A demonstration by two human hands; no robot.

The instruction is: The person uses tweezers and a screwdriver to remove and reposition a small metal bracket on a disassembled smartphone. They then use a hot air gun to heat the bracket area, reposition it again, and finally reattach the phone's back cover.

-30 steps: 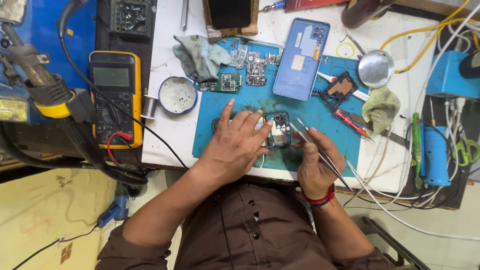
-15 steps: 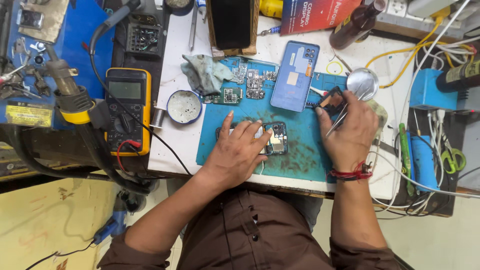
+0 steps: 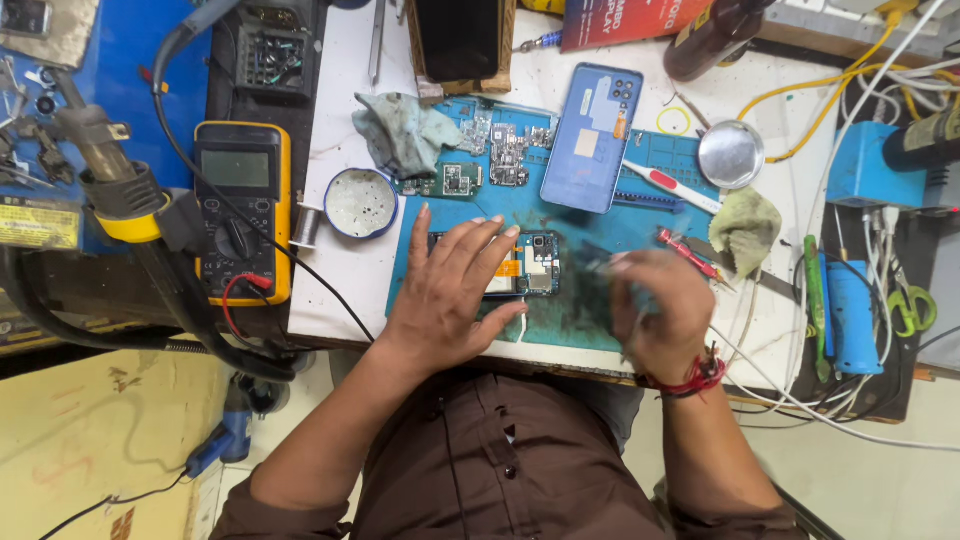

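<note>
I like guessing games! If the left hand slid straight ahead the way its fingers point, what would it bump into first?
Probably the small green circuit board on the blue mat. The left hand lies flat on the opened phone, fingers pointing up the bench; just beyond them the mat looks bare.

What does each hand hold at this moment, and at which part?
The left hand grips nothing; it lies flat on the opened phone, pressing it down. The right hand is blurred; a thin tool seems pinched in its fingers, but the hold cannot be told.
</note>
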